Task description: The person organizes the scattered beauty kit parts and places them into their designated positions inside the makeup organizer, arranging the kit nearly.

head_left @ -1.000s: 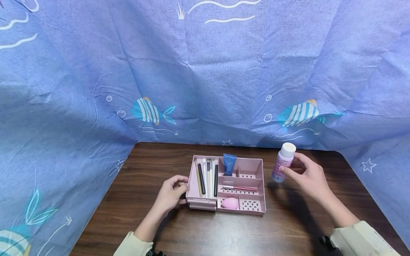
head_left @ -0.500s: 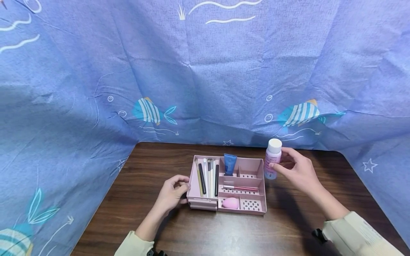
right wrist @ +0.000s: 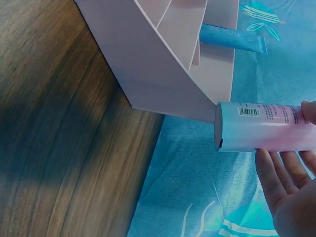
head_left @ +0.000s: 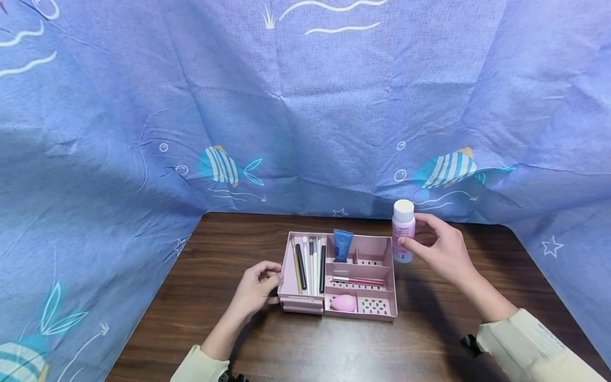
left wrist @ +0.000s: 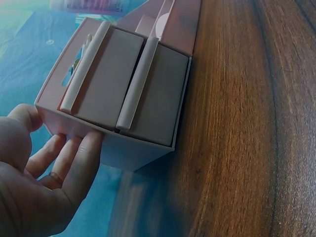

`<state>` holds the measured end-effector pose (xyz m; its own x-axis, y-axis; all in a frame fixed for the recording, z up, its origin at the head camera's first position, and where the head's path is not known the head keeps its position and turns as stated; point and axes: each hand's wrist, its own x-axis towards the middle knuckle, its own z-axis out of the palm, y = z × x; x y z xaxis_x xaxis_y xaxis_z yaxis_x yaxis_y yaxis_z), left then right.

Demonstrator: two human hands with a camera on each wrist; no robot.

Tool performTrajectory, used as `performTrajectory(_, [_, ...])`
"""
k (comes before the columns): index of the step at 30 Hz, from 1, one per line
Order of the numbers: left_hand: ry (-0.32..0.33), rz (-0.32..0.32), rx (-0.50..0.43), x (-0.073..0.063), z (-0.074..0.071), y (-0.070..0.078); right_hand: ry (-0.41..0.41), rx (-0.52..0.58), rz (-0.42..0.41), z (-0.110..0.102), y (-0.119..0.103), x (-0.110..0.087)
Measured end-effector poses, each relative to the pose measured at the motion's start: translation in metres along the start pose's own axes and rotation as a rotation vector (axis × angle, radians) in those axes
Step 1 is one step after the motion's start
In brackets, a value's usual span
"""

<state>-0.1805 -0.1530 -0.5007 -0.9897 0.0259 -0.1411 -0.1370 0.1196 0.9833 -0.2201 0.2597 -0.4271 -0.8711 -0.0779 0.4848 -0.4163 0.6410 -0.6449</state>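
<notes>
A pink desk organizer stands on the table. Its sections hold several makeup brushes, a blue squeeze tube, two slim red-handled sticks and a pink makeup sponge. My left hand touches the organizer's left side; in the left wrist view, the fingertips lie against the side wall and the thumb is by its upper corner. My right hand grips a pink bottle with a white cap, upright and raised beside the organizer's right wall. In the right wrist view, the bottle's base appears beside the organizer's edge.
Two drawers with long handles make up the organizer's lower left front. Behind the dark wooden table hangs a blue fish-print cloth. The organizer's back right section has a divider next to the tube.
My right hand has carried the bottle left and upward, closer to the organizer's back right corner. My left hand and the organizer have stayed in place.
</notes>
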Motion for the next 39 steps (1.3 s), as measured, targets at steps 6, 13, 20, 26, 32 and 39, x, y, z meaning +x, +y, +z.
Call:
performTrajectory(6, [-0.001,0.003,-0.003,-0.001,0.000,0.002,-0.003,0.029,0.005,0.001,-0.005,0.004])
performTrajectory(13, [-0.012,0.027,0.006,-0.004,0.000,0.002,-0.012,0.088,0.011,0.011,-0.006,0.007])
performTrajectory(20, [-0.001,0.000,-0.007,-0.003,-0.001,0.002,-0.020,0.122,0.011,0.023,-0.007,0.006])
performTrajectory(26, [-0.003,-0.003,0.000,-0.002,-0.001,0.001,-0.037,0.162,0.013,0.032,-0.003,0.004])
performTrajectory(32, [-0.003,-0.004,0.002,0.000,-0.001,0.000,-0.046,0.098,-0.020,0.040,0.005,0.004])
performTrajectory(39, [-0.006,-0.008,-0.007,0.002,0.000,-0.001,-0.068,0.055,-0.019,0.050,0.011,0.005])
